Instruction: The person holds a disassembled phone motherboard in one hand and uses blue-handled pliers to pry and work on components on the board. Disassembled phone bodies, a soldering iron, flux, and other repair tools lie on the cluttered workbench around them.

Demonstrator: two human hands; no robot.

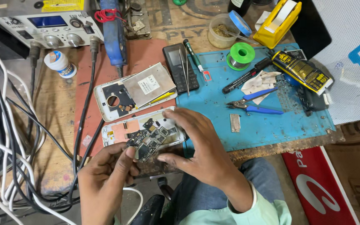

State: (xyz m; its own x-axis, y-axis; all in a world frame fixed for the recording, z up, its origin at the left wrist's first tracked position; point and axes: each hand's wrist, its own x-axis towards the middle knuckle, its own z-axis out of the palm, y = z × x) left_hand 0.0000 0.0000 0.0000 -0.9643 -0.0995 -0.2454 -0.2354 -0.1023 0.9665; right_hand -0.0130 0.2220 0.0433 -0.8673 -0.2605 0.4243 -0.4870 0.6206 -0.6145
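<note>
A dark circuit board is lifted partly out of an opened white phone body at the near edge of the bench. My left hand pinches the board's lower left corner between thumb and fingers. My right hand grips the board's right end and lower edge, its fingers curled over the phone's right side. Just behind lies a second opened phone with a metal shield plate and a round hole.
A blue work mat carries blue cutters, a black pen, a green solder spool, tweezers and a dark keypad phone. A rework station stands back left. Several cables trail at left.
</note>
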